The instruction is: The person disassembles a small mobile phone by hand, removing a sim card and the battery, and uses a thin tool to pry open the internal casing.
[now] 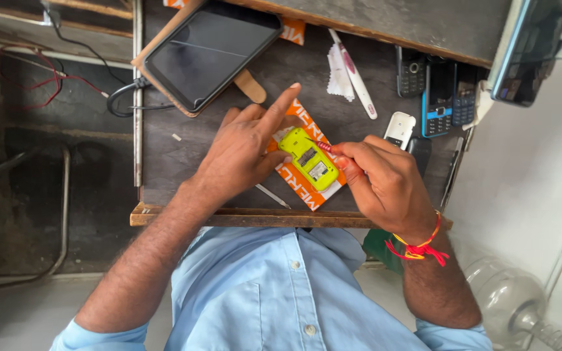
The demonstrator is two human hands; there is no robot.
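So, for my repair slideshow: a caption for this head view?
Left hand steadies a yellow phone while right hand works a red-handled tool on it.

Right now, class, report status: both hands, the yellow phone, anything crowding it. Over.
Left hand steadies yellow phone, index finger raised. Right hand pinches red tool at phone's edge. Phone lies on orange card; tablet and spare phones stand apart.

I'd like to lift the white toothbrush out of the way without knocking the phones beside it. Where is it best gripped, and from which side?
Grip the toothbrush at the middle of its slim handle, coming from above, fingers on its two long sides. It lies flat and slanted on the dark bench, so it offers no underside. The folded white cloth touches one side near the head; the keypad phones stand clear on the other side.
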